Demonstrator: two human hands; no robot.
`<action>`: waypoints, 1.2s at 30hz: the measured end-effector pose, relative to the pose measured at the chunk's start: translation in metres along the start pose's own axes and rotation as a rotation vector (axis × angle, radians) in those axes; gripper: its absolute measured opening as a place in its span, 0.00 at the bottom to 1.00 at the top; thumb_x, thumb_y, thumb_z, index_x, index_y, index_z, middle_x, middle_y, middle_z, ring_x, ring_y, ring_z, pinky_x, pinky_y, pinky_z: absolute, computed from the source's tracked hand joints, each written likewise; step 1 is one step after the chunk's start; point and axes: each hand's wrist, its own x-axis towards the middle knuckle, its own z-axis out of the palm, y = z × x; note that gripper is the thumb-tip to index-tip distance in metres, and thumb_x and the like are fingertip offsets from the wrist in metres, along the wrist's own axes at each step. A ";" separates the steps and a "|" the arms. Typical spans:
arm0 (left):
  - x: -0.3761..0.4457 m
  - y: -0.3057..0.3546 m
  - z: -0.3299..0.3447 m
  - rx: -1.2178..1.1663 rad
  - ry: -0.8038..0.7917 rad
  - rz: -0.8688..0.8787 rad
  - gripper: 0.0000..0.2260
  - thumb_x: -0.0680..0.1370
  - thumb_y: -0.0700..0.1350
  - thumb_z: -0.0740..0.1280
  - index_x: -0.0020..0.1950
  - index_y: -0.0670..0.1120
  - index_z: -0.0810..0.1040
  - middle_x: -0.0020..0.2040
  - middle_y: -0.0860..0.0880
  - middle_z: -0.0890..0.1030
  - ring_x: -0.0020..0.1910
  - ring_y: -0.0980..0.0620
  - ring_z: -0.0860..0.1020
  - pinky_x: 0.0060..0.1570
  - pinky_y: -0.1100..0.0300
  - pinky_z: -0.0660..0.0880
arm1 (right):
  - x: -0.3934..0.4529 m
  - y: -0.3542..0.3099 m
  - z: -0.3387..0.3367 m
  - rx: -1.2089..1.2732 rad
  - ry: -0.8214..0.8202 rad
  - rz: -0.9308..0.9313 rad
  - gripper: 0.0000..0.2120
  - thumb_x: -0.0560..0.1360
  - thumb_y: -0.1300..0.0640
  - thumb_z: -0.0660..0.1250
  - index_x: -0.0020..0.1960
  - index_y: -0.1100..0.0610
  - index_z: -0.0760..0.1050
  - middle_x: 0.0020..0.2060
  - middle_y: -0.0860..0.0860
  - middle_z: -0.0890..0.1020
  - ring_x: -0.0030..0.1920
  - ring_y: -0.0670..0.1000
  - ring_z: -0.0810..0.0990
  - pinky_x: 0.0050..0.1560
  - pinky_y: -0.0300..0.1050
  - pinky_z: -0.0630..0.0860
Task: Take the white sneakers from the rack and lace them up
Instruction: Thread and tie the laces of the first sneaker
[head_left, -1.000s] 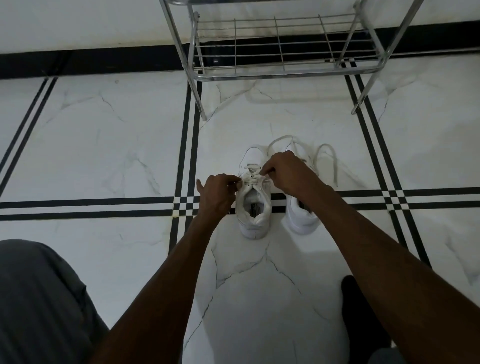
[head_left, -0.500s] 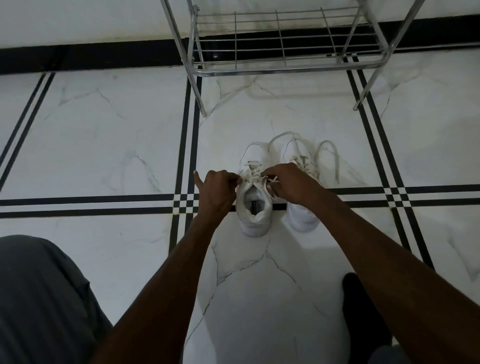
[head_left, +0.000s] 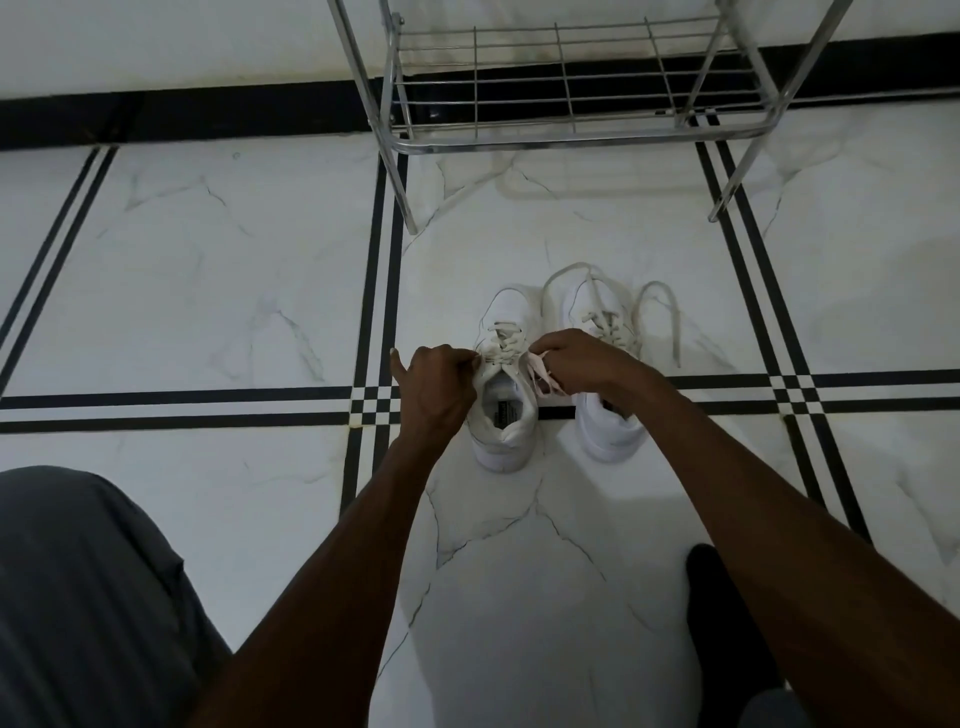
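Two white sneakers stand side by side on the marble floor, toes pointing away from me. The left sneaker (head_left: 503, 415) has its laces crossed through the eyelets. My left hand (head_left: 434, 389) pinches the lace at the sneaker's left side. My right hand (head_left: 576, 364) pinches the other lace end at the right side, where a flat loose piece of lace hangs below the fingers. The right sneaker (head_left: 605, 431) is partly hidden by my right wrist; its loose laces (head_left: 660, 317) trail out in loops on the floor.
A chrome wire shoe rack (head_left: 566, 88) stands against the wall just beyond the sneakers, its lowest shelf bare. Black stripes cross the white floor. My grey-clad knee (head_left: 78, 597) is at the lower left, a dark foot (head_left: 722, 613) at the lower right.
My right hand has moved back from the toe side toward the sneaker's collar, drawing a lace end out to the right. My left hand has stayed on the left lace.
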 end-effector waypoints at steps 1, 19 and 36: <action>0.000 0.000 0.000 -0.005 -0.003 -0.003 0.12 0.82 0.44 0.63 0.53 0.49 0.87 0.48 0.48 0.87 0.55 0.45 0.81 0.77 0.33 0.49 | 0.002 0.000 -0.001 0.049 0.008 0.026 0.14 0.78 0.61 0.57 0.57 0.61 0.78 0.46 0.56 0.78 0.44 0.54 0.77 0.48 0.51 0.77; 0.004 -0.008 -0.003 0.230 0.029 0.109 0.07 0.80 0.45 0.69 0.51 0.50 0.87 0.46 0.51 0.87 0.59 0.45 0.79 0.76 0.32 0.52 | 0.009 0.019 0.020 -0.648 0.370 -0.331 0.06 0.73 0.70 0.65 0.38 0.65 0.76 0.41 0.60 0.78 0.42 0.59 0.79 0.43 0.51 0.74; 0.001 -0.023 0.008 -0.458 -0.075 -0.178 0.11 0.80 0.49 0.67 0.52 0.44 0.85 0.47 0.45 0.87 0.44 0.47 0.85 0.44 0.43 0.84 | 0.016 0.010 0.041 -0.497 0.281 -0.192 0.06 0.76 0.63 0.64 0.51 0.65 0.76 0.50 0.62 0.80 0.51 0.61 0.80 0.42 0.43 0.66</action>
